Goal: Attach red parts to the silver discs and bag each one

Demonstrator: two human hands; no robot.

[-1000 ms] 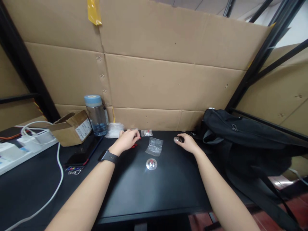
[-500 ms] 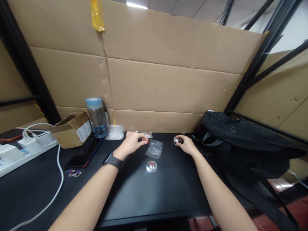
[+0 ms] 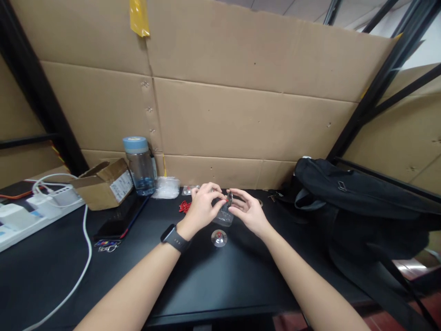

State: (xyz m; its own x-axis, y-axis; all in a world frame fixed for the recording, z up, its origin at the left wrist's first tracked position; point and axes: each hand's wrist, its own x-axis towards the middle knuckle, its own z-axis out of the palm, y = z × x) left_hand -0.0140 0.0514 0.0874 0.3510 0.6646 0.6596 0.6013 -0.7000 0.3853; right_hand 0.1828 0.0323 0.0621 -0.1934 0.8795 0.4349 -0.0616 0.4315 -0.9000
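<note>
Above a clear plastic bag (image 3: 223, 218), my two hands meet. My right hand (image 3: 250, 211) grips a small clear disc (image 3: 230, 198) on edge between thumb and fingers. My left hand (image 3: 206, 202) pinches a small red piece (image 3: 226, 200) against the disc's left side. Another clear disc with a red centre (image 3: 219, 238) lies on the black table in front of the bag. Several red pieces (image 3: 184, 207) lie in a pile left of my left hand, and a small bag with something red (image 3: 188, 190) is behind them.
At the left stand a blue-lidded bottle (image 3: 139, 168), an open cardboard box (image 3: 103, 186) and a white power strip (image 3: 41, 211) with a cable. A black phone (image 3: 119, 218) lies near them. A black backpack (image 3: 351, 207) fills the right side.
My left hand has moved right with the red piece and my right hand has moved left with the disc, so they now meet. The red pile has come into view.
</note>
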